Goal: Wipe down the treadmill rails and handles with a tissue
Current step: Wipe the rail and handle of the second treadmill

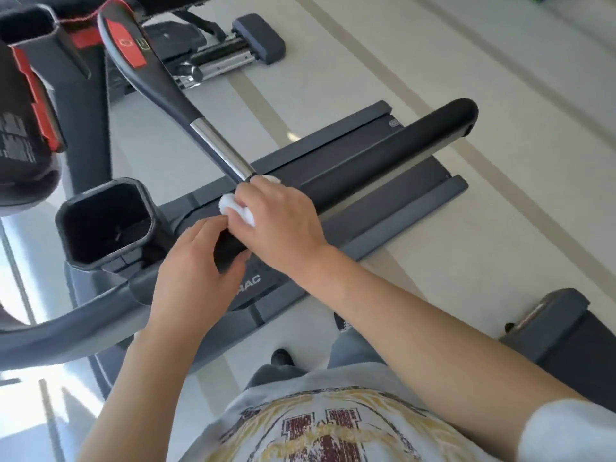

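R hand point(276, 221) curls over the white tissue point(233, 205), pressing it on the black rail point(383, 158); tissue pokes out under the fingers w/ a bit past the knuckles. L hand point(193, 275) grips the same rail just below, thumb under, next to the cup holder point(103, 225)

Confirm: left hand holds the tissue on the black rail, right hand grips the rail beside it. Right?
Hands are swapped. In the head view the right hand holds the tissue on the black rail, and the left hand grips the rail beside it.
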A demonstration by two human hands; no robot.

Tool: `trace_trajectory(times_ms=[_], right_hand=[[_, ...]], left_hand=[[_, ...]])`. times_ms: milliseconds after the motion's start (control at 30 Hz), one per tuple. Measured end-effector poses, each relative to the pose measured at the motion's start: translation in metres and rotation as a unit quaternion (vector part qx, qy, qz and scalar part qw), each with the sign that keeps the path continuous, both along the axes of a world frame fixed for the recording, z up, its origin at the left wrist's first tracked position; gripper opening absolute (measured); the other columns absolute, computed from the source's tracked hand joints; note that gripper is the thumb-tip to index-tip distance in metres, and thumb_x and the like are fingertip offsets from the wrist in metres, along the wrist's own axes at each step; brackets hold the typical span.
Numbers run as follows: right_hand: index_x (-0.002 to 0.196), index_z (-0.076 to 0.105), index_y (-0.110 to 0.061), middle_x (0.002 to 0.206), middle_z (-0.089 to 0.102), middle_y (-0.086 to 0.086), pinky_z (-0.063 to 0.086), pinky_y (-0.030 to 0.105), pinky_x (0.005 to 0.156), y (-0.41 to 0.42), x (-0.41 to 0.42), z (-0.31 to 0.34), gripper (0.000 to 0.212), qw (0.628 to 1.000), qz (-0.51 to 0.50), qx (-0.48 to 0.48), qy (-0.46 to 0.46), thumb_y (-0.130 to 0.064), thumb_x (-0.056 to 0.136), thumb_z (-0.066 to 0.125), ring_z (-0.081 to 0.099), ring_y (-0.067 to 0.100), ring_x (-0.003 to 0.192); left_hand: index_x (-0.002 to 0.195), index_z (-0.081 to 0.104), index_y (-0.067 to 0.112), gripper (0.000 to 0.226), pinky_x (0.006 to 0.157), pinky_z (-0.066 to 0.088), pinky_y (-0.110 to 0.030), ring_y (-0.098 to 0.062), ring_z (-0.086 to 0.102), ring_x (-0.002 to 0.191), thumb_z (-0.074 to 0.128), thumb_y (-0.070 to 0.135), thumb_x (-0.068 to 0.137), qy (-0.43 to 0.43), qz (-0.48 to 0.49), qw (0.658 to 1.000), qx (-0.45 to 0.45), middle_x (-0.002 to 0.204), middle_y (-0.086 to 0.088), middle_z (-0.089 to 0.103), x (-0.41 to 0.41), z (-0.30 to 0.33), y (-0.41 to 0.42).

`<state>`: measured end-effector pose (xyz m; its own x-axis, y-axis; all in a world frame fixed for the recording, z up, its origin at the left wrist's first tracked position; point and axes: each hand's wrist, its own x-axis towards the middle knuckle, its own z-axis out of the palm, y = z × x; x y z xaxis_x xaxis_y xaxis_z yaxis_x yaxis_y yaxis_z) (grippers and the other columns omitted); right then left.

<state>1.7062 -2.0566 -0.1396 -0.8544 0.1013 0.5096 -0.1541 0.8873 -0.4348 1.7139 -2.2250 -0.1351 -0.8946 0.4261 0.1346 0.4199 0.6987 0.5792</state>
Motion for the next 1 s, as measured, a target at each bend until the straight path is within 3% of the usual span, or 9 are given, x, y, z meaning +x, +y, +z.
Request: trace_trajectory(times_ms=[67,133,233,333,433,567,667,800,1000], right_hand=[[0.078,0.065,-0.012,0.073,0.058,0.000,0.040,0.030,0.051,-0.004,-0.004,-0.001,0.020,0.999,0.032,0.019,-0.008,-0.027,0.087,0.076,0.056,0.021,0.064],[0.078,0.067,-0.013,0.073,0.058,-0.002,0.040,0.029,0.051,0.016,-0.005,0.000,0.020,0.997,0.068,0.041,-0.007,-0.029,0.088,0.074,0.052,0.018,0.062],[0.078,0.066,-0.016,0.074,0.056,-0.003,0.040,0.028,0.051,0.075,-0.008,0.004,0.023,0.997,0.037,0.060,-0.039,-0.034,0.092,0.066,0.043,0.017,0.059],[0.078,0.063,-0.018,0.078,0.052,-0.004,0.035,0.030,0.057,0.139,-0.015,0.008,0.027,0.992,-0.003,0.066,-0.108,-0.036,0.099,0.062,0.052,0.025,0.066],[0.077,0.060,-0.018,0.077,0.054,-0.003,0.040,0.031,0.054,0.145,-0.018,0.007,0.028,0.990,0.041,0.083,-0.111,-0.035,0.099,0.057,0.054,0.025,0.066],[0.079,0.057,-0.022,0.071,0.044,-0.005,0.029,0.026,0.049,0.079,-0.015,0.007,0.018,0.983,0.154,0.103,-0.011,-0.026,0.096,0.060,0.032,0.014,0.063],[0.084,0.062,-0.021,0.070,0.045,0.000,0.034,0.028,0.043,0.013,-0.009,0.006,0.012,0.964,0.244,0.098,0.050,-0.017,0.095,0.067,0.026,0.011,0.070],[0.090,0.070,-0.020,0.073,0.045,-0.002,0.038,0.029,0.047,-0.073,-0.005,-0.002,0.016,0.944,0.297,0.136,0.048,-0.024,0.100,0.058,0.040,0.017,0.069],[0.083,0.056,-0.017,0.070,0.051,0.000,0.029,0.029,0.048,-0.175,-0.017,0.004,0.025,0.924,0.313,0.214,0.059,-0.031,0.102,0.045,0.056,0.021,0.064]], left_hand=[[0.131,0.066,0.022,0.045,0.090,0.050,-0.038,-0.020,0.062,0.112,0.080,0.018,0.089,-0.003,0.021,1.000,-0.004,0.123,0.008,0.069,0.003,0.002,-0.010],[0.134,0.067,0.021,0.046,0.097,0.052,-0.040,-0.020,0.062,0.115,0.081,0.018,0.090,0.015,0.029,0.999,-0.014,0.128,0.006,0.070,0.009,0.003,-0.018],[0.134,0.069,0.016,0.045,0.107,0.051,-0.046,-0.024,0.064,0.119,0.082,0.020,0.091,0.046,0.045,0.998,-0.021,0.132,0.001,0.071,0.014,0.000,-0.022],[0.132,0.071,0.014,0.042,0.112,0.044,-0.038,-0.022,0.062,0.122,0.073,0.030,0.093,0.076,0.074,0.994,-0.026,0.134,0.001,0.070,0.020,-0.006,-0.022],[0.128,0.073,0.011,0.038,0.120,0.035,-0.032,-0.023,0.061,0.126,0.069,0.026,0.093,0.103,0.114,0.988,0.002,0.135,-0.002,0.069,0.031,-0.014,-0.019],[0.124,0.074,0.008,0.032,0.119,0.041,-0.047,-0.028,0.061,0.128,0.067,0.020,0.096,0.132,0.178,0.975,0.011,0.135,-0.004,0.069,0.048,-0.019,-0.033],[0.123,0.075,0.009,0.032,0.113,0.045,-0.055,-0.031,0.061,0.125,0.069,0.021,0.094,0.151,0.233,0.961,-0.013,0.133,-0.005,0.070,0.060,-0.019,-0.059],[0.122,0.075,0.010,0.033,0.111,0.045,-0.054,-0.034,0.061,0.124,0.070,0.021,0.092,0.152,0.316,0.936,-0.025,0.132,-0.004,0.070,0.070,-0.022,-0.108],[0.129,0.070,0.013,0.040,0.102,0.052,-0.057,-0.033,0.058,0.125,0.079,0.011,0.090,0.111,0.388,0.915,-0.007,0.139,-0.004,0.064,0.085,-0.020,-0.177]])
